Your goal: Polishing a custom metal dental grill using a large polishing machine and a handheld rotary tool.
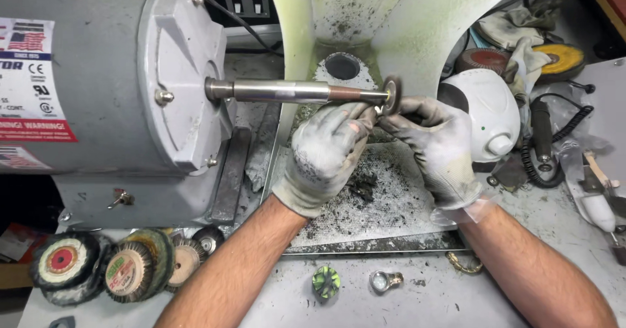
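Left hand and right hand, gloved, fingers pinched on something small, hidden, against small wheel at spindle tip. Probably light, stiff, slippery; grip by edges.

— Any room around the wheel?

— Little. My left hand and right hand crowd under the small wheel; the shaft bars the left, the hood closes behind, the white unit blocks right. Below, the gritty tray lies open.
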